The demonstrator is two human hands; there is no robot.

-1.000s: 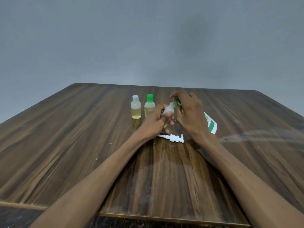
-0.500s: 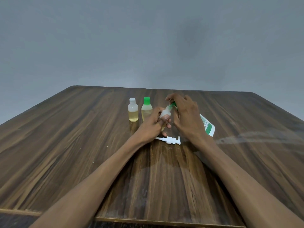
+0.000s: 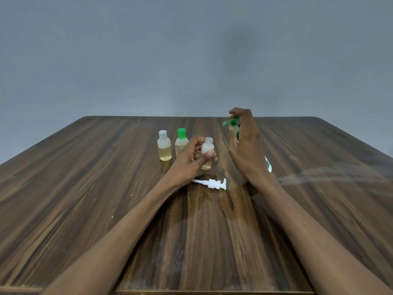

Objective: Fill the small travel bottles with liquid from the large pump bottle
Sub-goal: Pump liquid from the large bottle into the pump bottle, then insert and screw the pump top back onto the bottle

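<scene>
The person's left hand (image 3: 191, 158) was closed around a small bottle (image 3: 207, 153), fingers and thumb wrapped on its middle. The bottle stood upright with its neck uncovered, and yellowish liquid showed in its lower part. The right hand (image 3: 244, 145) was raised just beside it, a little higher, and its curled fingers pinched a green cap (image 3: 232, 124); the cap was blurred, so its exact shape could not be told.

Behind the left hand, two more small bottles stood upright on the wooden bench (image 3: 85, 188), close together. The white-capped bottle (image 3: 164, 145) was on the left and the green-capped bottle (image 3: 181, 142) on the right, both with yellowish liquid inside. A white pump head (image 3: 212, 184) lay on its side on the bench, near the left wrist. Behind the right wrist, only a white and green edge of the large bottle (image 3: 268, 165) could be seen, so how it lay could not be told.
</scene>
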